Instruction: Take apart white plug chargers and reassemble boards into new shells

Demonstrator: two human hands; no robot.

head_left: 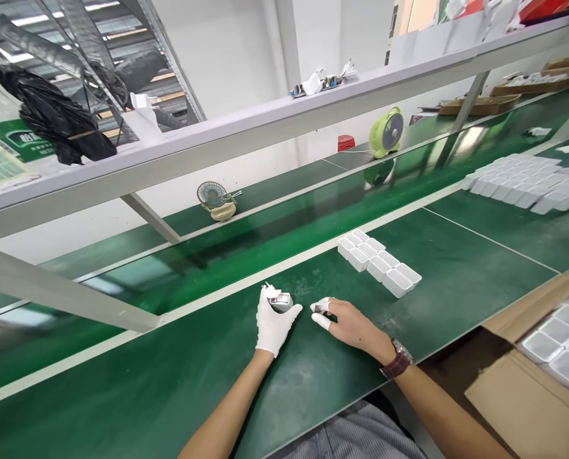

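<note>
My left hand (273,328), in a white glove, is wrapped round a small white plastic casing (284,306) just above the green work surface. The casing's top is open and a little dark and reddish detail shows inside. A white piece with prongs (271,291) sticks up at the fingertips. To the right and apart from it, my right hand (346,320) has white finger covers on the thumb and fingers. Those fingertips are pinched close together, with a small dark thing between them that is too small to name. A dark red watch strap is on that wrist.
Beyond my right hand stands a short row of white plastic casings (380,261). More casings (527,182) are grouped at the far right. A cardboard box (508,395) holding white casings is at the lower right. A raised shelf (274,121) and small fans (387,131) lie beyond the green belt.
</note>
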